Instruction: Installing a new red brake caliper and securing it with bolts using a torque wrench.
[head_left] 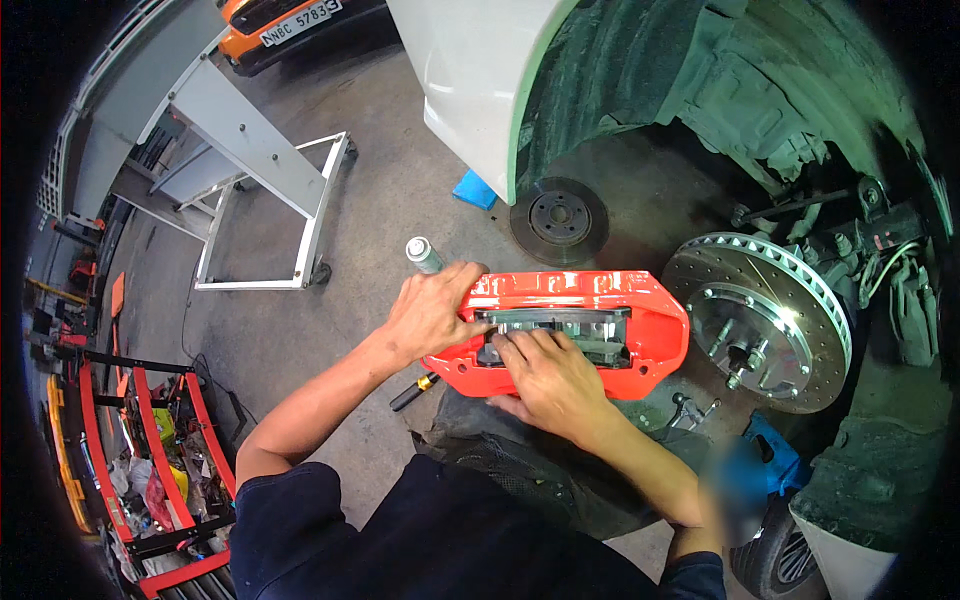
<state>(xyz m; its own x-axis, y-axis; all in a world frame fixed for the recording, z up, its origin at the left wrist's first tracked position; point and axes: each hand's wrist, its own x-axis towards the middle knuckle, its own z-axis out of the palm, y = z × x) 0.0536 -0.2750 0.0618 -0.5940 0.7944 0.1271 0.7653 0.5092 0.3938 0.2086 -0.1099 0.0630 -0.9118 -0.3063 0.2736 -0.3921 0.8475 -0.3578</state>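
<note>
A large glossy red brake caliper (655, 345) lies crosswise in front of me, its central window facing up. Inside the window a brake pad (600, 318) and shiny metal parts show. My left hand (428, 308) is closed on the caliper's left end, thumb at the window's edge. With bent fingers reaching into the window and the thumb by the lower edge, my right hand (555, 382) grips the caliper's near side; what its fingertips touch inside is partly hidden. To the right, a drilled brake disc (825, 335) sits on the car's hub.
A worn brake disc (585, 235) lies on the floor beneath the white fender (480, 90). A can (422, 255) stands beyond my left hand; a screwdriver (412, 392) lies nearby. At left are a white wheeled frame (300, 285) and a red tool cart (165, 455).
</note>
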